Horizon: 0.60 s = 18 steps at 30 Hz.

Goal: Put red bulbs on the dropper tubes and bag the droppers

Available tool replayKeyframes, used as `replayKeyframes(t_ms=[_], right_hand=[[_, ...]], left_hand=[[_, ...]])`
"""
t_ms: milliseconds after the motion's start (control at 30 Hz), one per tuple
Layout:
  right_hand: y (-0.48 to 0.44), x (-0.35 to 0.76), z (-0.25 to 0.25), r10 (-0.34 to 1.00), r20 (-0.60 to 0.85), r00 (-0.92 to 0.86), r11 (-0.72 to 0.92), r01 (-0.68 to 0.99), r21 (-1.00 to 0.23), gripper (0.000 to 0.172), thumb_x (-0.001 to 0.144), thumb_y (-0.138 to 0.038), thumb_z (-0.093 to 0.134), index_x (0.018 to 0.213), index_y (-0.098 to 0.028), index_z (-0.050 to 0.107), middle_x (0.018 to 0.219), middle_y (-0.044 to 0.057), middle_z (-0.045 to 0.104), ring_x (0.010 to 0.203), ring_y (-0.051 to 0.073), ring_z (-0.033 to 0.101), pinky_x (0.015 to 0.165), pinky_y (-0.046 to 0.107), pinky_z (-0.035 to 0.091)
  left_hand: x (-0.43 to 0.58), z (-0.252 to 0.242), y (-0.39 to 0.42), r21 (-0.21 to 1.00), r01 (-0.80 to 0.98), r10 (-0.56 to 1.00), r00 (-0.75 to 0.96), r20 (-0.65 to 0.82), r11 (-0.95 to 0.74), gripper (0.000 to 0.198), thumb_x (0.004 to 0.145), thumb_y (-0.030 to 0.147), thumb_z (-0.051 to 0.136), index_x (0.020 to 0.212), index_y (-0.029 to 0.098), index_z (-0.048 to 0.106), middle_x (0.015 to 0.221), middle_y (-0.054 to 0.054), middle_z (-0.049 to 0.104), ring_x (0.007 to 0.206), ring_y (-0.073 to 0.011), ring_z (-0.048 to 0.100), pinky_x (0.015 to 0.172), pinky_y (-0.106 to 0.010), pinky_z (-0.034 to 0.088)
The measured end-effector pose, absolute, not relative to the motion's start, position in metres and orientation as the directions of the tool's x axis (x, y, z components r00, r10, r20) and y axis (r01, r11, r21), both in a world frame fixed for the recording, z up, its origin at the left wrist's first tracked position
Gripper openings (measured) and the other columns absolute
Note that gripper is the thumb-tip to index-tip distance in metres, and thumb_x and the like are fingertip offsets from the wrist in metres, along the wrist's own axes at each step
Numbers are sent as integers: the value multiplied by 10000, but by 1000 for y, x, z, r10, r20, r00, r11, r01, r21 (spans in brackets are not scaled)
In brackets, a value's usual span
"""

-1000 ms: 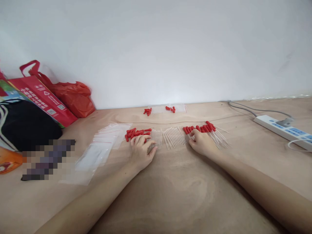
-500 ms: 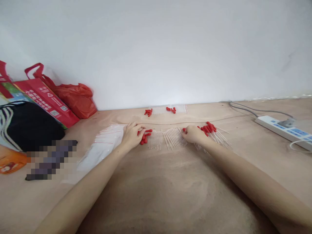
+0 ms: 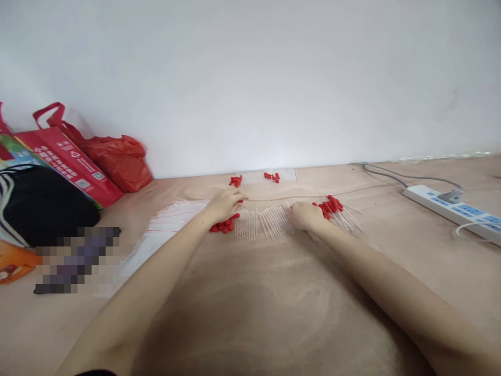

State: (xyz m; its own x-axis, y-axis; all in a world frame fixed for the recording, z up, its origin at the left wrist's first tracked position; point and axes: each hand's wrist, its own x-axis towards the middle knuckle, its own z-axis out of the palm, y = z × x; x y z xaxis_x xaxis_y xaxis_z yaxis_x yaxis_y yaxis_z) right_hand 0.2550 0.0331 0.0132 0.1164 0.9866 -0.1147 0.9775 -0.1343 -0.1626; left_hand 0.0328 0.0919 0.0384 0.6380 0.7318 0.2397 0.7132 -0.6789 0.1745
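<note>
A row of thin clear plastic tubes lies across the wooden table, some with red caps. My left hand lies over a loose pile of red caps, fingers stretched forward and flat. My right hand rests at the left end of the capped tubes, fingers curled down onto them; what they grip is hidden.
Clear zip bags lie left of the caps. Two more small bags with red caps sit near the wall. Red shopping bags and a dark bag stand at left. A white power strip with cables lies at right.
My left hand has slid forward over the red caps toward the wall, uncovering part of the pile. My right hand has shifted left along the tube row.
</note>
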Motion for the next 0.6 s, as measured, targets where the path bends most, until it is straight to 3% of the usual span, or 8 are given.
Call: replayKeyframes(t_ms=[67,133,233,300,367,467,533,600], right_hand=[[24,261,16,994,-39,106,-111,976,-187,288,822,-284,373,876,-82,572,864,206,615,797,259,602,616,315,402],[11,267,16,997,63,50,-35,976,-214,240,826,-261,362,853,-93,530,767,174,610,699,229,597,580,293,381],[-11,270,10,958,195,-212,264,917,-298,124,826,-211,347,847,-137,444,688,94,581,600,173,545,556,267,363],[-25,269,1,879,268,-394,473,790,-390,86,840,-200,320,852,-165,397,685,57,562,579,149,514,551,255,370],[-35,267,-12,831,330,-448,556,691,-462,100,854,-187,286,876,-176,383,698,47,555,580,141,507,555,254,388],[-41,266,-29,837,398,-375,540,680,-495,223,850,-148,276,1047,-161,380,863,95,581,709,162,560,624,288,431],[-42,267,-37,825,436,-359,551,681,-482,338,840,-122,285,1168,-171,348,1008,120,565,849,180,568,704,319,445],[-42,268,-40,809,456,-370,571,678,-463,352,842,-125,297,1180,-186,376,1027,112,569,895,184,563,742,331,446]], left_hand=[[33,36,80,264,643,681,574,455,-719,211,803,152,443,931,167,610,916,-61,577,870,-168,543,795,-311,428],[34,27,60,431,550,691,464,554,-715,168,806,189,468,916,151,590,852,-50,573,792,-150,559,734,-292,455],[38,4,26,692,356,766,443,466,-628,95,792,199,506,857,137,536,785,-37,581,721,-132,578,659,-255,476],[41,-12,7,788,291,796,477,372,-543,78,768,192,543,816,138,515,789,-31,568,732,-129,582,665,-248,483],[43,-24,-4,837,262,814,489,314,-481,78,765,189,548,789,144,489,782,-22,558,735,-124,583,679,-247,486],[44,-33,-10,858,252,840,446,308,-448,123,785,184,520,885,157,454,803,-15,533,743,-116,577,672,-241,489],[43,-34,-10,827,291,835,438,333,-482,222,800,176,492,1016,163,440,842,-25,517,754,-117,571,668,-241,489],[43,-31,-9,749,370,804,478,355,-550,248,820,174,458,1067,172,480,876,-39,512,764,-121,562,672,-244,483]])
